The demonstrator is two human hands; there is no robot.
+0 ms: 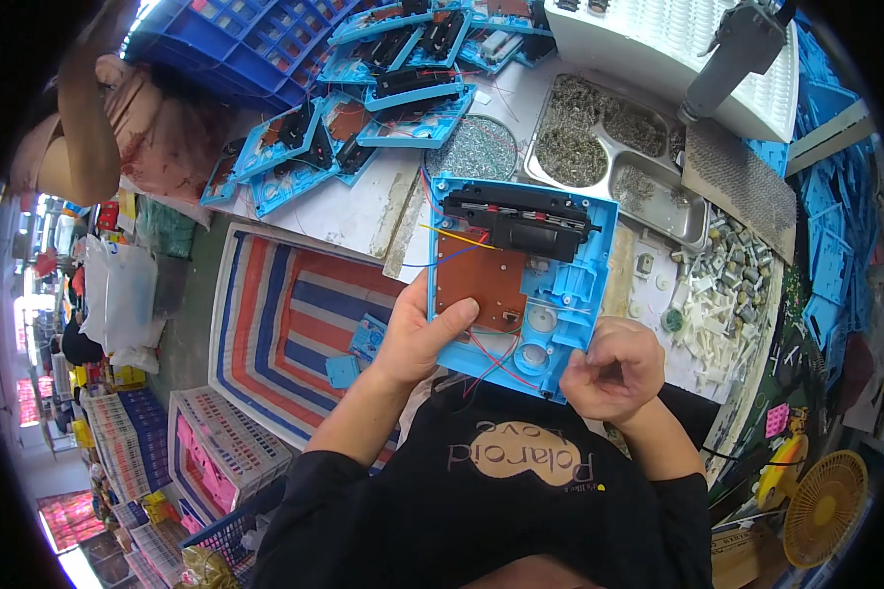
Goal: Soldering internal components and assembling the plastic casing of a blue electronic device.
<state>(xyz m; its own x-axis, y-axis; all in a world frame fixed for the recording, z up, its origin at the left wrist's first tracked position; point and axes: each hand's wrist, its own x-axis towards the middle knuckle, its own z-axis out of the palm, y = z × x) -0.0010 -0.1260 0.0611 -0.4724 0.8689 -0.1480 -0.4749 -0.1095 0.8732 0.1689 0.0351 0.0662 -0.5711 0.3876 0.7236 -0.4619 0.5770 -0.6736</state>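
My left hand (420, 336) grips the left side of an open blue plastic casing (581, 294), its thumb resting on the brown circuit board (471, 280) inside. A black mechanism (525, 231) runs along the casing's far side. Two round sockets sit at the lower right of the board, and red, blue and yellow wires trail from it. At the near right corner of the casing is my right hand (614, 373), with fingers curled together in a pinch; what lies between them, if anything, is hidden.
Several similar blue casings (393, 88) are piled at the back left. A round dish (471, 147) and a metal tray (614, 147) hold small metal parts. White pieces and small motors (722, 294) lie at right, beneath a hanging grey tool (742, 54). A striped-lined bin (314, 304) stands at left.
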